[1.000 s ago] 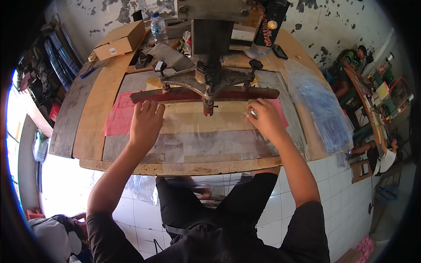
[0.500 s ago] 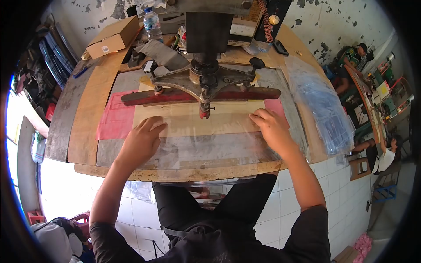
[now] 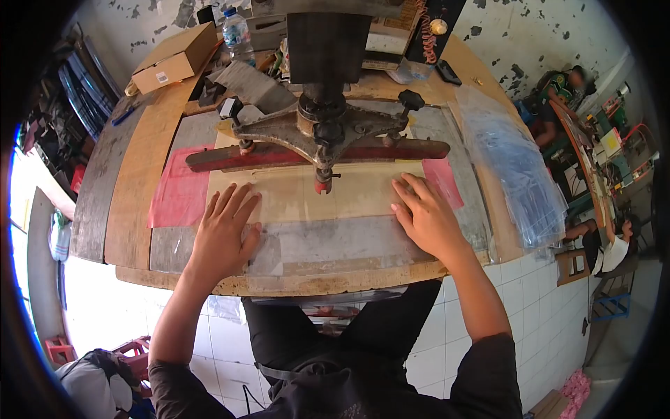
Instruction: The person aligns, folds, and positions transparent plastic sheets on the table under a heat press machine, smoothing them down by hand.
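My left hand lies palm down with spread fingers at the left part of a cream sheet, near a pink sheet. On the cream sheet's right part rests my right hand, its fingers apart, close to another pink piece. Clear plastic seems to cover the area between the hands, though its edges are hard to make out. Just beyond the fingertips hangs a press head with a long red bar across it. Neither hand holds anything.
Stacked clear plastic sheets lie on the right. At the back left are a cardboard box, a water bottle and a blue pen. A black phone lies back right. Two people sit farther right beside a bench.
Both hands have come down from near the red bar toward the table's front edge. Their bent, pinching fingers have opened and spread flat. The view has shifted slightly.
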The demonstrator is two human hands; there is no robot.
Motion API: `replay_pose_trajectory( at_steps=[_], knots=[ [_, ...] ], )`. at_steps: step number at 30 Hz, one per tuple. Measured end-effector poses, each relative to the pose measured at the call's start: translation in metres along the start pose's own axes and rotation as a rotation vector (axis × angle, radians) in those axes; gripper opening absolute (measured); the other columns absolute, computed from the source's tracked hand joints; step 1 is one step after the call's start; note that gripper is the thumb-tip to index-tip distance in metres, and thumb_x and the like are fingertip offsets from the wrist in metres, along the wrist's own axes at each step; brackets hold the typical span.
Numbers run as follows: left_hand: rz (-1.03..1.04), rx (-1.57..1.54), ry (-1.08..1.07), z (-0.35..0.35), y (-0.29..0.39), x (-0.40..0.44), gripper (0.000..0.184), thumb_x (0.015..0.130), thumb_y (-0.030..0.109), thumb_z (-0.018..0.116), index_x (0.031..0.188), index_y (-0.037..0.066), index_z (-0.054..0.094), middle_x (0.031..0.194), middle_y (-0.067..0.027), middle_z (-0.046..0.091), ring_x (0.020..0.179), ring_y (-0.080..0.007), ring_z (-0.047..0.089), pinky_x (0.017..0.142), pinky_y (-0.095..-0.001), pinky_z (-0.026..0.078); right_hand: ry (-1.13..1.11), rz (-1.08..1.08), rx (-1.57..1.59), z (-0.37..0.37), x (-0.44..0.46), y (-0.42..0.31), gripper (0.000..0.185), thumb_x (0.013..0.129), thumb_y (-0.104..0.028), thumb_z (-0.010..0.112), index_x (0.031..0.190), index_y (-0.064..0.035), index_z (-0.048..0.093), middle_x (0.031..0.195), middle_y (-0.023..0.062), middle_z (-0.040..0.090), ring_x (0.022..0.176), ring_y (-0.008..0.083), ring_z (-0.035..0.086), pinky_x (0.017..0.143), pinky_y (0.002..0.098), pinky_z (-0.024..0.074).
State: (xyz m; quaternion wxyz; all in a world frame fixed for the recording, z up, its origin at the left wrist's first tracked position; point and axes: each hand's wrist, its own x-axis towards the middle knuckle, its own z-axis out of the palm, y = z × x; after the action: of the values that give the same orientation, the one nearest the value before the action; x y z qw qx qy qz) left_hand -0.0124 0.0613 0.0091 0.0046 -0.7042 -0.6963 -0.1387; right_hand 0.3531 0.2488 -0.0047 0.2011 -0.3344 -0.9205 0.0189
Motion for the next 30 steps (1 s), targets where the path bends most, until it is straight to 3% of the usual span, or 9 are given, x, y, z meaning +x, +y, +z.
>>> replay_pose_trajectory(
  at_steps=[10,30],
  knots=[
    [-0.033,-0.076,0.070,0.009,-0.004,0.011,0.050,0.100,0.017,0.056,0.149,0.006,0.061,0.162,-0.0168,0.055,0.155,-0.0434,0.044,0.131,-0.0577,0.030,0.027,0.023,-0.025,0.008,0.011,0.005,0.044,0.102,-0.025,0.071,0.139,-0.0020,0.071,0.145,0.0165,0.063,0.132,0.0349,0.061,0.111,0.0487,0.0522],
    [-0.074,-0.030,0.138,0.008,0.002,0.013,0.048,0.095,0.012,0.058,0.142,0.001,0.065,0.155,-0.0178,0.060,0.148,-0.0427,0.052,0.123,-0.0548,0.042,0.021,0.047,0.032,0.007,0.013,0.001,0.044,0.101,-0.022,0.074,0.139,-0.0009,0.070,0.143,0.0152,0.061,0.129,0.0346,0.061,0.107,0.0460,0.0548]
  ],
)
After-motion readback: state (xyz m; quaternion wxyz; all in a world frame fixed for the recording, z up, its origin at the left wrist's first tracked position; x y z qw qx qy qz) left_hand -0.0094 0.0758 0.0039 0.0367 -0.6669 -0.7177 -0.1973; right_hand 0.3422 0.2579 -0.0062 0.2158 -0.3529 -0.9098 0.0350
